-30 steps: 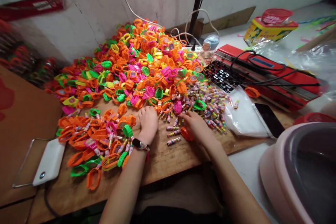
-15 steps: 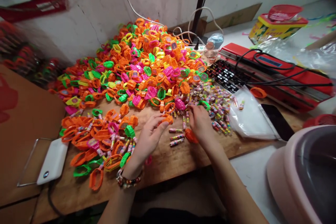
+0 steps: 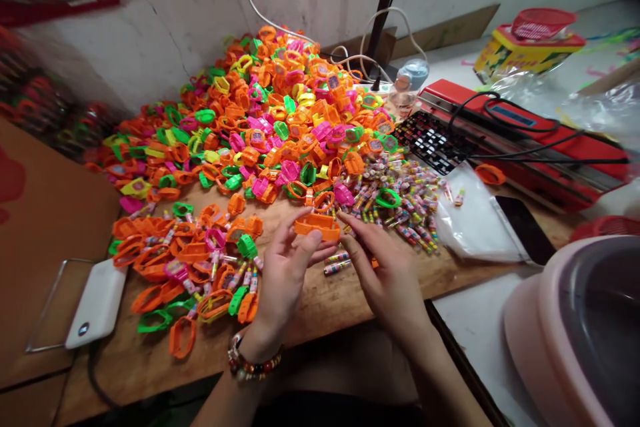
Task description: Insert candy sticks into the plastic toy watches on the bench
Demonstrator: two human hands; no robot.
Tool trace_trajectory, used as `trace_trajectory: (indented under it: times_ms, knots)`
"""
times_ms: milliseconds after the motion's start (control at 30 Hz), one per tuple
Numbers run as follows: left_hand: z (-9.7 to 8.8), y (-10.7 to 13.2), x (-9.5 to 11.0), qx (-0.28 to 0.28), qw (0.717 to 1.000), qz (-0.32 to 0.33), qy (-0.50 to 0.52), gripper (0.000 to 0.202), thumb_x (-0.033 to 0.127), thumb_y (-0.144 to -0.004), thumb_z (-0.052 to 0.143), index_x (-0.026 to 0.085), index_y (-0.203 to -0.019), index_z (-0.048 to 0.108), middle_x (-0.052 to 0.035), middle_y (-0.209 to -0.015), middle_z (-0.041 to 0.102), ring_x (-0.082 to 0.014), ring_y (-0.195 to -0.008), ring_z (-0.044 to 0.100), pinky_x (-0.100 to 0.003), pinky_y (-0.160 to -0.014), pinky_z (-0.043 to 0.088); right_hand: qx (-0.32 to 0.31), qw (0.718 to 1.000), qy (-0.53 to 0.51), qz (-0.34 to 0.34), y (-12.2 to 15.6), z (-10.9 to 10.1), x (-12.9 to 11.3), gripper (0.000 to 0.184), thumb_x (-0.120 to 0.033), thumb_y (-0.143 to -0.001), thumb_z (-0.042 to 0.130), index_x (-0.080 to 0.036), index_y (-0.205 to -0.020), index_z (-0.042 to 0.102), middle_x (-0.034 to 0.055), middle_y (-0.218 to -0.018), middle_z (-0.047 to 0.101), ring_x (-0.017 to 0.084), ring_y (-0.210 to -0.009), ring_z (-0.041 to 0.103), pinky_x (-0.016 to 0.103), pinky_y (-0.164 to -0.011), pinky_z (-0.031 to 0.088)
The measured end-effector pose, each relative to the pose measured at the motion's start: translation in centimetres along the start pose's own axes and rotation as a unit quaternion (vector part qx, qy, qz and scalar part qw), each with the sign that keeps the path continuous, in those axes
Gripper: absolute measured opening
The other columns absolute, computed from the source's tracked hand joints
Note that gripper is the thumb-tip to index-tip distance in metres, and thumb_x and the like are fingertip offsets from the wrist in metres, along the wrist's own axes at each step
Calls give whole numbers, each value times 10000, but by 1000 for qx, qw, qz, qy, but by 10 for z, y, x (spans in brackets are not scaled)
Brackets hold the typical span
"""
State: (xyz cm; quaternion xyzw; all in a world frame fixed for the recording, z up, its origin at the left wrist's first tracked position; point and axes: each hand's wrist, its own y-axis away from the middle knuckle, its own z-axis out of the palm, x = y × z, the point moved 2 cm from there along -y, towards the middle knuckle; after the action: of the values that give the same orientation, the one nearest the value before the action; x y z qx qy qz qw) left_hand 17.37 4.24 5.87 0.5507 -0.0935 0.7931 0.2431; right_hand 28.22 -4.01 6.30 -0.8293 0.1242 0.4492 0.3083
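Observation:
An orange plastic toy watch [image 3: 319, 227] is held between the thumb and fingers of my left hand [image 3: 283, 268], above the front of the table. My right hand [image 3: 389, 272] has its thumb and index finger pinched beside the watch's right end; what lies between those fingertips is too small to make out. Under the right hand are a few small wrapped candy rolls [image 3: 338, 267] on the wood. Behind it spreads a heap of similar candy rolls [image 3: 413, 207]. Left of my left hand lies a group of toy watches [image 3: 193, 252], several with candy rolls by their straps.
A large heap of colourful toy watches [image 3: 280, 130] rests against the wall. On the right are a clear plastic bag [image 3: 470, 227], a dark phone [image 3: 525, 230], a red machine [image 3: 555, 140] with cables and a pink basin [image 3: 530, 320]. A white power bank [image 3: 97, 303] lies left.
My left hand has brought the orange watch nearer and turned it lengthwise. My right hand has drawn back from the candy rolls to the watch's right end.

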Motion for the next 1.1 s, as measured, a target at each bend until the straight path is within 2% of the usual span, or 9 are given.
trace_trajectory:
  times_ms: [167,333,533,700,767,833,967,1033,1100]
  knots:
    - [0,4,1,9,992,86,-91,349,323,-791,708,233,-1115,618,-7,-965,701,-138,-757,718,-254,-678,626,-11,997,59,-47,3,2,-4,361,-217,-972,427,-172,-1324,491,111,-1231,628,192,-1150,578,355,-954,494]
    - [-1,10,0,32,975,119,-184,373,338,-796,707,231,-1145,634,-26,-1044,703,-99,-710,686,-219,-715,602,-10,974,207,-96,8,7,-7,430,-318,-964,448,-127,-1350,435,158,-1121,641,256,-1021,611,399,-836,518]
    - [-8,17,-14,67,967,105,-222,354,368,-803,693,236,-1128,645,-45,-1145,643,-156,-827,687,-273,-746,605,0,901,419,-115,9,10,-7,300,-273,-987,368,-108,-1057,609,118,-802,651,206,-658,582,313,-562,386]
    - [-23,18,-19,42,921,137,-362,333,367,-847,642,252,-1159,626,-39,-1090,647,-144,-775,676,-264,-728,574,-22,899,398,-178,17,31,8,280,-213,-954,422,-161,-768,625,38,-612,587,157,-521,517,296,-513,309]
    - [-31,17,-15,29,880,158,-447,326,355,-859,625,246,-1166,619,-41,-1037,659,-155,-778,669,-270,-721,556,-34,918,355,-174,23,43,15,284,-192,-947,418,-161,-758,628,30,-604,594,151,-520,522,287,-522,331]
    - [-43,16,-8,29,817,168,-551,329,346,-863,611,236,-1173,617,-61,-1029,670,-188,-799,663,-303,-731,538,-69,938,306,-151,25,51,22,240,-222,-947,434,-138,-891,652,53,-696,652,175,-627,579,283,-597,402]
    - [-65,4,19,114,628,105,-763,383,338,-882,552,137,-1202,612,-163,-976,665,-323,-853,629,-430,-719,500,-149,950,264,-75,9,41,41,470,-324,-907,534,-79,-1306,498,140,-1032,679,262,-941,594,364,-821,465]
    - [-63,-4,28,158,540,93,-821,430,342,-875,547,71,-1206,598,-227,-991,631,-405,-928,580,-492,-710,478,-155,942,298,14,-8,29,57,418,-249,-909,498,-83,-1293,508,164,-1075,661,280,-973,589,393,-850,457]
    - [-48,-11,25,166,507,126,-836,454,344,-870,550,57,-1221,578,-265,-1068,592,-443,-993,530,-532,-726,459,-162,925,329,101,-23,23,75,313,-190,-903,465,-79,-1174,576,189,-1032,665,299,-948,604,408,-827,458]
